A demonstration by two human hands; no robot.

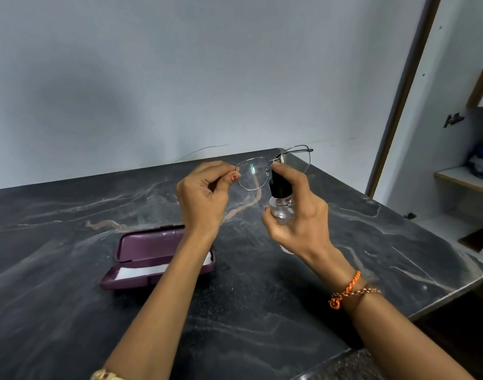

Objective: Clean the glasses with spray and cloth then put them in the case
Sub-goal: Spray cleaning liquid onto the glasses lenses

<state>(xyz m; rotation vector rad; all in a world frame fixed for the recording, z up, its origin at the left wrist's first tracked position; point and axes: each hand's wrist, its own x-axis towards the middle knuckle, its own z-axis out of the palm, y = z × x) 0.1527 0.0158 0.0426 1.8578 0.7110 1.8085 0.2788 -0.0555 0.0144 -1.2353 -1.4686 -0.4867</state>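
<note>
My left hand [203, 194] pinches the left edge of thin metal-framed glasses [252, 174], holding them up above the dark marble table [70, 311]. My right hand [298, 212] grips a small clear spray bottle [281, 207] with a black nozzle, its forefinger on top of the nozzle, right beside the glasses' bridge. A purple glasses case [150, 246] lies open on the table under my left forearm, with a white cloth [141, 270] inside its lower half.
The table's right edge [451, 294] runs diagonally near my right wrist. Beyond it stands an open cupboard with shelves [465, 182] and folded clothes. A plain grey wall [180, 78] backs the table.
</note>
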